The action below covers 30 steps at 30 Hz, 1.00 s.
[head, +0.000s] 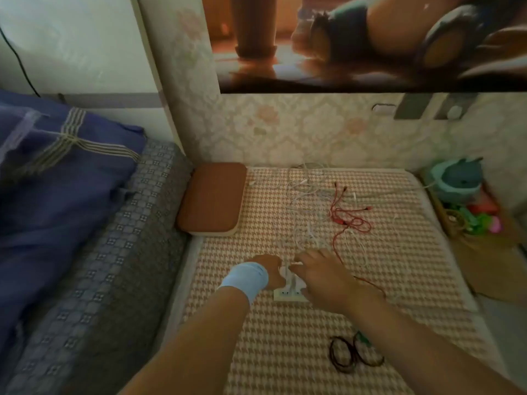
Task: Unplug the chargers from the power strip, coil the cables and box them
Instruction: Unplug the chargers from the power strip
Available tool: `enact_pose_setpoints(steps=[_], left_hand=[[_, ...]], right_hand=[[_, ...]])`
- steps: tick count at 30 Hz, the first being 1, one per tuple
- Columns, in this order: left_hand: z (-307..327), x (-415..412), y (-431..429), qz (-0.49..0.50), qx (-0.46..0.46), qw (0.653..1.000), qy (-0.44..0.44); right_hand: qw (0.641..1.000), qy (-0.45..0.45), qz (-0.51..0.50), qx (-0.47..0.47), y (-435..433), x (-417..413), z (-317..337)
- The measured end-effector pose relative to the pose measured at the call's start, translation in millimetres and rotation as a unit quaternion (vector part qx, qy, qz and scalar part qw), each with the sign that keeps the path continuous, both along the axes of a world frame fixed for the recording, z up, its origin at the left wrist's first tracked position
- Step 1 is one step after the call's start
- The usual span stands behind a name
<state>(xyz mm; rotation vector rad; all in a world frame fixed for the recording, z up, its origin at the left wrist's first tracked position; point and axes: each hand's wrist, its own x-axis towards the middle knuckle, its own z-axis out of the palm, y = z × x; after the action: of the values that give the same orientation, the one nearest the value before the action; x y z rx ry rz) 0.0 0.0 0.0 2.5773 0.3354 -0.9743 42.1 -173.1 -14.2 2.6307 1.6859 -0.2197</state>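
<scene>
The unplugging step is in hand, and by the look of it barely begun: the power strip (288, 294) lies flat on the houndstooth mat (285, 337) near its middle, with at least one white charger (296, 265) standing in it. The left hand (269, 270) sits knuckles-up against the strip's left side, probably to steady it; its fingers are hidden under the hand, so I cannot tell how they lie. The right hand (322, 273) reaches across from the right, and its fingers (299, 268) bend over the charger's top in what looks like a pinch. The next move likely calls for a straight pull upward while the strip is held down. Beyond the hands the white cables (308, 218) and a red cable (349, 223) lie tangled together, so coiling will need them teased apart first. The brown-lidded box (212, 198) sits shut at the mat's far left corner, well apart from the strip. There is open mat nearer the person, apart from some dark loops (353, 356); a toy basket (467, 206) borders the right edge and bedding (57, 172) the left.
</scene>
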Motion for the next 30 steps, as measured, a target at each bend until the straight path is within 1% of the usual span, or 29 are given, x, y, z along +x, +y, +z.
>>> enact_pose_setpoints(steps=[2,3,5,8,9,12,14,16,19,22,26,30], left_hand=[[-26,0,-2,-0.003,-0.016,1.000,0.001],[-41,0,-2,0.000,-0.030,0.999,-0.013],[-69,0,-1,0.007,-0.055,0.997,-0.058],[-104,-2,-1,0.029,-0.123,0.981,-0.149],[-112,-2,-2,0.035,-0.137,0.975,-0.174],[-132,-1,-5,0.066,-0.178,0.955,-0.230],[-140,-5,-6,0.111,-0.179,0.938,-0.275],[-142,-12,-9,0.127,-0.169,0.927,-0.309],[-136,-21,-16,0.111,-0.132,0.930,-0.323],[-131,-27,-21,0.103,-0.112,0.937,-0.316],[-140,-22,-18,0.103,-0.138,0.933,-0.316],[-167,-21,-19,0.077,-0.157,0.913,-0.370]], right_hand=[[0.999,-0.040,0.001,-0.023,4,3,-17],[0.997,-0.052,0.001,-0.050,6,6,-26],[0.993,-0.095,-0.022,-0.071,12,11,-40],[0.985,-0.140,-0.019,-0.101,15,12,-60],[0.983,-0.148,-0.027,-0.103,15,12,-64],[0.982,-0.172,-0.038,-0.067,13,9,-80],[0.983,-0.162,-0.066,-0.054,12,4,-86],[0.983,-0.153,-0.091,-0.046,12,-1,-89],[0.984,-0.120,-0.127,-0.046,15,-9,-88],[0.984,-0.070,-0.160,-0.024,18,-16,-87],[0.982,-0.033,-0.184,-0.002,21,-16,-94],[0.980,-0.047,-0.195,0.014,20,-11,-105]])
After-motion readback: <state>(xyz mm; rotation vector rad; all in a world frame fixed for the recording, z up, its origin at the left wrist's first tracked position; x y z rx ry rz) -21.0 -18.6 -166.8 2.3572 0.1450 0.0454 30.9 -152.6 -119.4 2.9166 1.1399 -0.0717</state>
